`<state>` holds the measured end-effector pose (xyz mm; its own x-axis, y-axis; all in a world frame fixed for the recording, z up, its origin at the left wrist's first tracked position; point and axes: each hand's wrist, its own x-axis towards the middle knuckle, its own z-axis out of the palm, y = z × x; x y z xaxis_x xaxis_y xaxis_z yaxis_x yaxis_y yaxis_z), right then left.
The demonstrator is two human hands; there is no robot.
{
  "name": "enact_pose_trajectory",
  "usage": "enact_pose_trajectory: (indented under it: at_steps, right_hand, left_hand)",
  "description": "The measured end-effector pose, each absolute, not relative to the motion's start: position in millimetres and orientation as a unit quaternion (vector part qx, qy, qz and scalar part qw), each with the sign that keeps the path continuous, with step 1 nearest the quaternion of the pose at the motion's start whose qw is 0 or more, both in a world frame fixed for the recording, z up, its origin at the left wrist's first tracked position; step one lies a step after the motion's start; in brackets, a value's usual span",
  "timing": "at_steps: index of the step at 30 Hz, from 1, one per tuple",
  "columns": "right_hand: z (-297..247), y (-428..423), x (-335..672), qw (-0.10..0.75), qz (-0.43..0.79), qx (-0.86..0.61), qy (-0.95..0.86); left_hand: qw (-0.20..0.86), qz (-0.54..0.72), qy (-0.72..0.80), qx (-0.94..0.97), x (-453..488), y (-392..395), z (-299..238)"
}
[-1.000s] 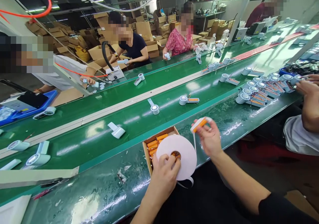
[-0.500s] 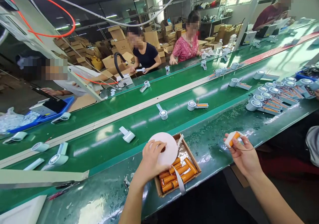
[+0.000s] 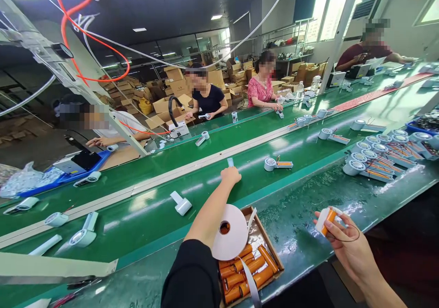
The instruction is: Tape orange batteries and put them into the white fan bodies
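My left hand point(image 3: 231, 174) reaches out over the green conveyor belt point(image 3: 147, 198) and closes over a small white fan part point(image 3: 230, 162), of which only the pale blue handle end shows past my fingers. My right hand point(image 3: 346, 244) is at the near right, shut on an orange battery cell point(image 3: 328, 218) wrapped in white tape, with thin black wires looping from it. A white tape roll point(image 3: 229, 238) leans on the cardboard box point(image 3: 270, 247) of orange cells point(image 3: 247, 271) below my left forearm.
White fan parts lie along the belt: one fan part point(image 3: 181, 204) to the left, a fan part with an orange cell point(image 3: 277, 164) to the right, a cluster of several fan parts point(image 3: 375, 161) far right. Several people work across the belt, with cardboard boxes behind them.
My left hand let go of the tape roll and stretched forward onto the belt to the white fan part. My right hand stayed at the near right with the taped cell. The view tilted up.
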<state>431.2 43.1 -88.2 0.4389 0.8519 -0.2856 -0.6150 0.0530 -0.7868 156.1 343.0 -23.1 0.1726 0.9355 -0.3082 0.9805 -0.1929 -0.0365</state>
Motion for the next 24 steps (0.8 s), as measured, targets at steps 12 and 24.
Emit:
enact_pose_trajectory:
  at_steps: [12,24]
  right_hand:
    - [-87.4,133.8,414.0,0.649,0.547,-0.420,-0.321]
    - [-109.3,321.5,393.4,0.293,0.272,-0.464,-0.791]
  left_hand:
    - [0.123,-0.145,0.500,0.845,181.1,356.7,-50.9]
    - [0.165,-0.003,0.556,0.815,188.2,346.6,-50.3]
